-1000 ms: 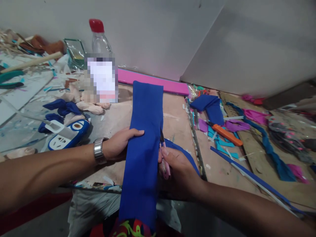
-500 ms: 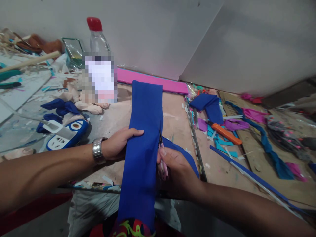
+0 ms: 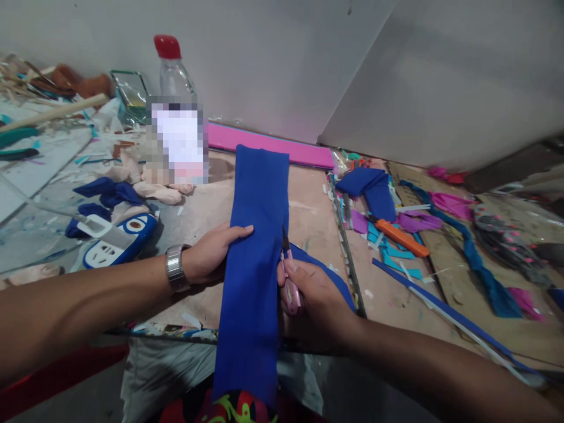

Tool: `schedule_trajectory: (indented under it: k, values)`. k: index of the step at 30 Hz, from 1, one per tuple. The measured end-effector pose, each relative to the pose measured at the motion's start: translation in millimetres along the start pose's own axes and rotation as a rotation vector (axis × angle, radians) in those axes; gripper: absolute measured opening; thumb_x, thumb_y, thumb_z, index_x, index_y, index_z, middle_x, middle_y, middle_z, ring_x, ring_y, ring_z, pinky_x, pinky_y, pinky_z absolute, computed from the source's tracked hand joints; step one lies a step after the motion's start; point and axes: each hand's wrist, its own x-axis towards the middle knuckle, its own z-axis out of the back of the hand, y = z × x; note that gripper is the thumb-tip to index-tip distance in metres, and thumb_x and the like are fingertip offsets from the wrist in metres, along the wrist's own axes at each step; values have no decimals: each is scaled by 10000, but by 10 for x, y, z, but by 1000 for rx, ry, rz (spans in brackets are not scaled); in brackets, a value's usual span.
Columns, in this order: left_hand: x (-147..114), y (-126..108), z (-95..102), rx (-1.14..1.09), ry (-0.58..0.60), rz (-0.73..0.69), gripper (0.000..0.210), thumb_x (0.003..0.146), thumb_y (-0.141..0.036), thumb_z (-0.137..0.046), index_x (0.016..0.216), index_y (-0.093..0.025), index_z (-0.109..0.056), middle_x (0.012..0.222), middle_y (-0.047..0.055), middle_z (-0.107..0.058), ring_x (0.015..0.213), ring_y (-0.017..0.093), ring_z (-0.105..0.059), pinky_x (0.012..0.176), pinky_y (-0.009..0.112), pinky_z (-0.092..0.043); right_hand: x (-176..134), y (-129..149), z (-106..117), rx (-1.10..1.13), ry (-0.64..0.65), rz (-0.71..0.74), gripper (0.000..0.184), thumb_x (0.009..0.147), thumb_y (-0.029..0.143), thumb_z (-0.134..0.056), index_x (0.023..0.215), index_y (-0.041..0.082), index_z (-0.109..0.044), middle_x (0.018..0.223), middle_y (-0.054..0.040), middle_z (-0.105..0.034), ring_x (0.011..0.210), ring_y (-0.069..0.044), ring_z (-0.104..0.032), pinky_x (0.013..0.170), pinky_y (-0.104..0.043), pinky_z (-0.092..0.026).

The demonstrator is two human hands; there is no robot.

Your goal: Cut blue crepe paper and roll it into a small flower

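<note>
A long strip of blue fabric (image 3: 251, 276) runs from my lap up over the table edge. My left hand (image 3: 209, 252) grips its left side, thumb on top and the other fingers hidden underneath. In my right hand (image 3: 319, 294) is a small pair of pink-handled scissors (image 3: 291, 288), closed round by my fingers. The dark blades point away from me and meet the strip's right edge. More blue fabric lies on the table just behind my right hand.
Left of the strip are a blue-and-white power strip (image 3: 121, 241), beige fabric pieces and a red-capped bottle (image 3: 174, 73) behind a blurred phone. On the right lie an orange utility knife (image 3: 400, 238), folded blue fabric (image 3: 370, 188) and colourful scraps. A pink strip (image 3: 268, 144) lies along the wall.
The scissors' blades look slightly wider apart, and my right hand has shifted a little at the strip's edge. My left hand keeps nearly the same hold.
</note>
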Motion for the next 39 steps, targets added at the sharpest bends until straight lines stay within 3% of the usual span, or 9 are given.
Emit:
schedule_trajectory:
  k: [7,23,29,39]
  values:
    - [-3,6,-15,0,32,12,256,986,-161,-523,1008,-67,-760,833,159,-798,697,225,-759,737,333,-644,45,58,17,-96,-37,24,509,793,678,-768,742,207,-582,449,75,-498,411,-79,-368,439,-214,-253]
    - [-7,9,-4,1,66,11,235,970,-173,-552,983,-68,-762,819,152,-796,671,215,-752,730,322,-640,60,61,-19,-134,-57,12,495,819,685,-729,745,222,-571,450,70,-511,408,-89,-382,439,-226,-253]
    - [-7,2,8,1,105,45,285,990,-262,-552,961,-78,-768,823,154,-797,699,234,-758,717,335,-644,88,58,-6,-197,-33,46,506,830,695,-703,709,220,-575,449,72,-495,409,-84,-372,437,-237,-247]
    - [2,27,-10,21,-98,-113,239,943,-122,-567,1163,-126,-659,906,114,-797,687,219,-757,686,351,-657,92,7,16,-257,-88,186,516,842,700,-708,732,217,-561,476,80,-450,458,-91,-360,467,-238,-271]
